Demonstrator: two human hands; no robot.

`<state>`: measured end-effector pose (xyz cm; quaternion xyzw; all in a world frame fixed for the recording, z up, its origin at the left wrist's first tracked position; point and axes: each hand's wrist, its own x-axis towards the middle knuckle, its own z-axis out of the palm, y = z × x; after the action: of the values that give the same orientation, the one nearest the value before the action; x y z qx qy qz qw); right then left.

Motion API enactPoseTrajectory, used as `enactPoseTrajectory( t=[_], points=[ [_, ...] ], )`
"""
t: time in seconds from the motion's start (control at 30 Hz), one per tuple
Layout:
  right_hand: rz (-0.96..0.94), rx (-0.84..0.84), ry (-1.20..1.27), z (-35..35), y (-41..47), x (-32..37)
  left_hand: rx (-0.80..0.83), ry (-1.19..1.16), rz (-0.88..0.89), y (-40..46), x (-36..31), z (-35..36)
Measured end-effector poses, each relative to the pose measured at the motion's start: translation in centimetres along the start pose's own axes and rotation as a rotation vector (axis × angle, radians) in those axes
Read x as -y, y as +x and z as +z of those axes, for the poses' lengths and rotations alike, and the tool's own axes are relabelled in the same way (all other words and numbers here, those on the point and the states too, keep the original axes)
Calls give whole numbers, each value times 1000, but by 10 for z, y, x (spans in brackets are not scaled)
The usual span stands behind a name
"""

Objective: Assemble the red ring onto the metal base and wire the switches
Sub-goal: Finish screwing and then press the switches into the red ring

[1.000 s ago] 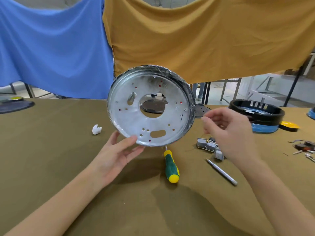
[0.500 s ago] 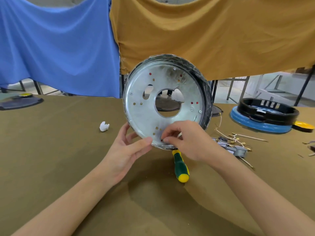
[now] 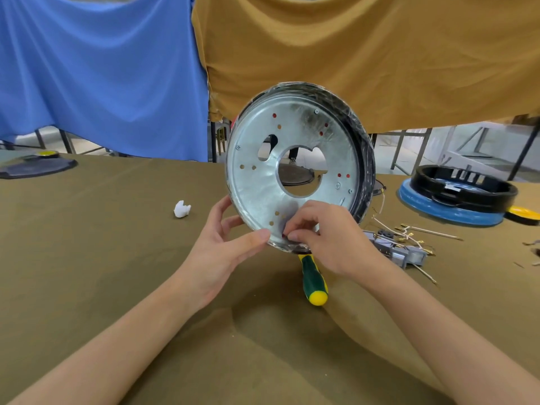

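Your right hand has come in from open air over the switches and now sits at the lower rim of the metal base, its grip narrowed to a pinch of thumb and forefinger against the plate beside a small hole; whatever it pinches is too small to make out. Your left hand keeps its grip on the same lower rim, thumb pressed on the face and fingers behind, holding the base upright and off the tabletop, above its middle.

Red shows through several holes in the plate, so I judge the red ring already sits behind it, and your pinch is likely seating a fastener or feeding something through.

Just behind your right hand the green-and-yellow screwdriver lies on the tabletop. The switches with their loose wires rest nearby toward the right edge, untouched, so wiring remains ahead.
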<state>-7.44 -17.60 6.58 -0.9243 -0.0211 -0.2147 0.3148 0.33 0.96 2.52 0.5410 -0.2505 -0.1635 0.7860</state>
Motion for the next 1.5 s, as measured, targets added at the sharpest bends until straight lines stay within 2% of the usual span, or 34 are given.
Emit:
enactPoseTrajectory(
  t=[0.67, 0.97, 1.2, 1.37, 1.5],
  points=[
    [143, -18, 171, 1, -8, 2, -28, -5, -43, -2, -1, 5],
    [81, -43, 30, 3, -9, 10, -46, 16, -43, -5, -3, 6],
    [-146, -34, -206, 3, -11, 18, -74, -78, -60, -6, -7, 9],
    [-4, 24, -69, -3, -8, 15, -59, -24, -42, -7, -7, 10],
    [-25, 56, -167, -4, -9, 15, -51, 16, -29, -9, -5, 13]
  ],
)
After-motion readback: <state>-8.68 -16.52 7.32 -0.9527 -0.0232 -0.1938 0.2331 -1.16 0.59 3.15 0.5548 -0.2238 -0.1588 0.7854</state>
